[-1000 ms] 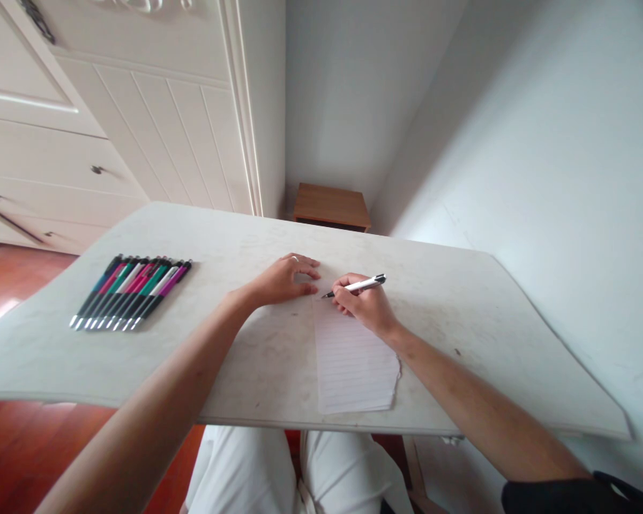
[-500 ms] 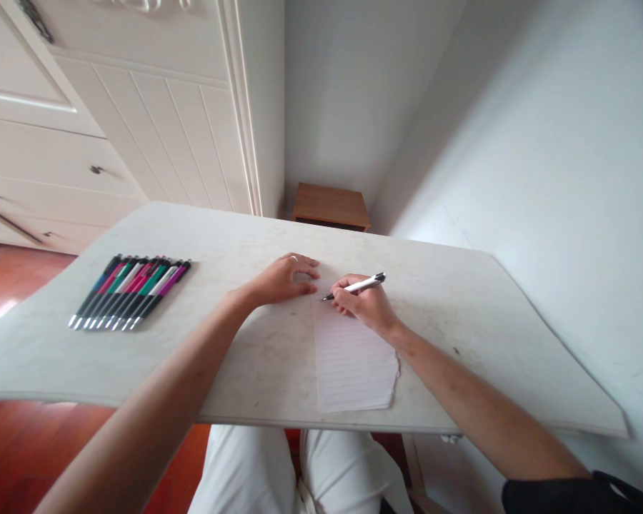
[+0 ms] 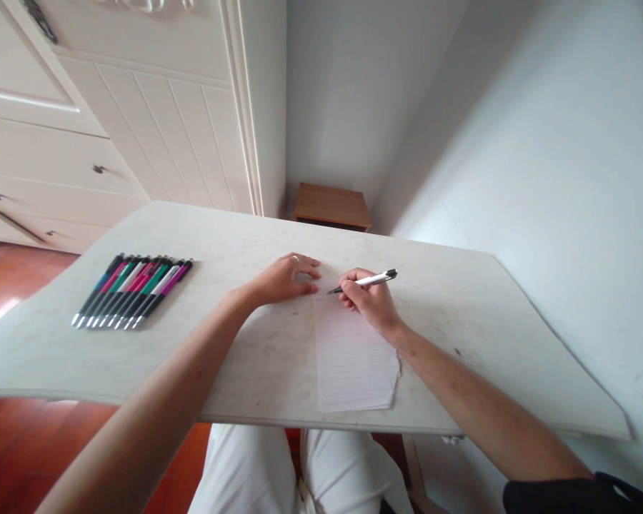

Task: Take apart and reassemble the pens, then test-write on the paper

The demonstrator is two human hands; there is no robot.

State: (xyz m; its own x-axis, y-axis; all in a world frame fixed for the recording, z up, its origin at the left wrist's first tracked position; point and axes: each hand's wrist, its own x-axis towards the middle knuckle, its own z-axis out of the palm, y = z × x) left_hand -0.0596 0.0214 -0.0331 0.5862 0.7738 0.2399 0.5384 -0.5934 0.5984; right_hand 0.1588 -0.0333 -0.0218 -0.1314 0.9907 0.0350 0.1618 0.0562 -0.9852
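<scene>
A white pen with black ends is pinched in my right hand, its tip pointing left at the upper part of a lined sheet of paper. Whether the tip touches the paper I cannot tell. The sheet has a torn right edge, and my right hand covers part of its top. My left hand lies with fingers apart at the sheet's upper left corner, a ring on one finger and nothing held.
A row of several coloured pens lies side by side on the left of the white table. Behind the table stand a white cabinet and a small wooden stand. A pale wall rises on the right.
My right hand has shifted slightly right and away from me with the pen, so the tip sits a little higher on the sheet. My left hand stays in place.
</scene>
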